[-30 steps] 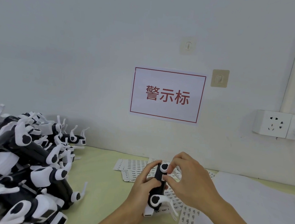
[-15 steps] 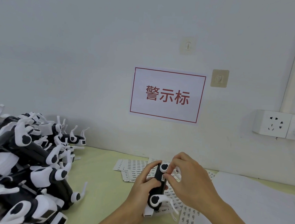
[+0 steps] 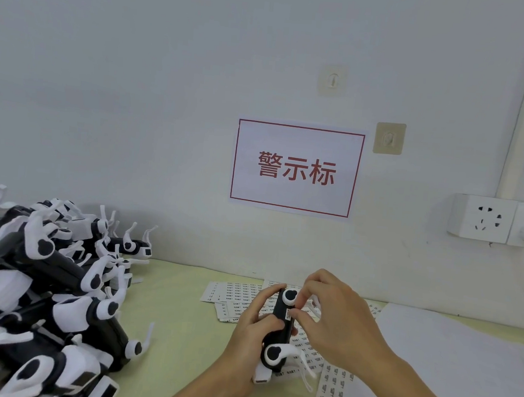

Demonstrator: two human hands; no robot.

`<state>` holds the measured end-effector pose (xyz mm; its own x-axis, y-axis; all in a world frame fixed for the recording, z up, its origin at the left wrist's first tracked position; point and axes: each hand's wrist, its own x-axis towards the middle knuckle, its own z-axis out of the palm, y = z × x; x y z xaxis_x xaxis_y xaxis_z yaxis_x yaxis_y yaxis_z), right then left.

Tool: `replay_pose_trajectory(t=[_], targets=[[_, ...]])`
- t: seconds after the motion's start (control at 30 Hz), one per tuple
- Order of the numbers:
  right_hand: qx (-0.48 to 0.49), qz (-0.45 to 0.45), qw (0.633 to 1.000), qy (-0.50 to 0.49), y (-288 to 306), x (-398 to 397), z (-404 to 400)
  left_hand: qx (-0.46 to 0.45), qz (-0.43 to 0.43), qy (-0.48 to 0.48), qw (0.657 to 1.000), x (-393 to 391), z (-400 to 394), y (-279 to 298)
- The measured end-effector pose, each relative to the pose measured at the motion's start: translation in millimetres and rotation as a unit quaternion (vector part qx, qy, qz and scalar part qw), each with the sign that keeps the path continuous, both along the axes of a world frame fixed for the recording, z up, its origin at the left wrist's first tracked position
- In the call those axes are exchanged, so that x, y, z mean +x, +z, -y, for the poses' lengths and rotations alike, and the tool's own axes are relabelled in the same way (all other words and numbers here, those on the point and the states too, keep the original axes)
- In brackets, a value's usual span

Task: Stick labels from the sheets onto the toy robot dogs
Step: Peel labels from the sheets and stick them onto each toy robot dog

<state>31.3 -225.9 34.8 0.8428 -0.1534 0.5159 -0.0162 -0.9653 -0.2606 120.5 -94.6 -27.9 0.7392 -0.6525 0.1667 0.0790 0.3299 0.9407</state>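
the left hand [image 3: 253, 333] is gripping a black-and-white plastic toy robot dog [image 3: 281, 323] from the left side, its fingers curled round the black body and the thumb lying across the front. the toy is being held upright, just above the pale yellow-green tabletop [image 3: 180, 318], between the two hands at lower centre. the right hand [image 3: 335, 318] is working at the toy's right edge: its thumb and forefinger are bent together and pinching at a small white printed label [image 3: 288, 315] on the side of the black body, below the round white joint at the top. whether the label is lying fully flat against the body cannot be told.

white sheets of small printed labels [image 3: 236, 294] are lying on the tabletop behind and under the hands, and another label sheet [image 3: 337, 388] is lying just beside the right forearm. a heap of black-and-white toy robot dogs [image 3: 39, 299] is occupying the left part of the tabletop, well apart from the hands. a white wall sign with a red border and red characters [image 3: 296, 169] is hanging above.
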Motion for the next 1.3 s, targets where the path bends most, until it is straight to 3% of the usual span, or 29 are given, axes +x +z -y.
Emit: replay_pose_trajectory(t=[1.3], targets=[[0.033, -0.005, 0.999, 0.006, 1.7, -0.8, -4.8, -0.013, -0.007, -0.014, 1.000, -1.2, -0.2, 1.7]])
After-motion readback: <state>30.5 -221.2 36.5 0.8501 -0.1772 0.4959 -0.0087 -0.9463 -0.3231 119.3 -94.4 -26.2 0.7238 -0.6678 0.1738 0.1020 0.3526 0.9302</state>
